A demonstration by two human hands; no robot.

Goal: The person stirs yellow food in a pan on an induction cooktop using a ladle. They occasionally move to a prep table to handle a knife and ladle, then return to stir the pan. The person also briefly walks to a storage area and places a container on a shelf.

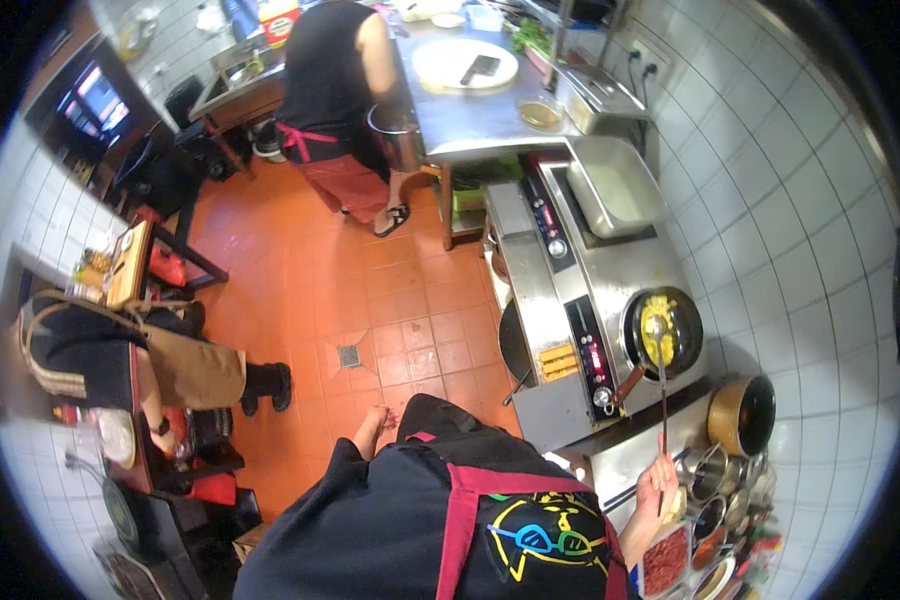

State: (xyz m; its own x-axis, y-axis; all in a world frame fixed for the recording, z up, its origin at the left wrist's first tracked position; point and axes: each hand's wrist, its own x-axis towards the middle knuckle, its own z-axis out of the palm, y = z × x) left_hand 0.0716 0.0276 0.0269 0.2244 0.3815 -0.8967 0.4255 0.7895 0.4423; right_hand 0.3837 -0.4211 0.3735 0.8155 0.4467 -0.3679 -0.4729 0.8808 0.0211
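Note:
A long-handled ladle (661, 382) is gripped by its handle in my right hand (656, 480), its bowl down among yellow pieces of food, probably egg (659, 349), in a black wok (688, 322). The wok rests on the steel induction stove, its wooden handle (628, 384) pointing towards the control panel (594, 360), where red digits glow. My left hand (382, 417) hangs over the tiled floor beside my body, apparently empty, its fingers partly spread.
A deep steel pan (616, 184) stands on the further burner. A brown pot (742, 416), seasoning containers and a tub of minced meat (664, 562) are at the right. One person leans over the steel worktable (472, 120); another bends at the left shelf. A floor drain (349, 355) lies between.

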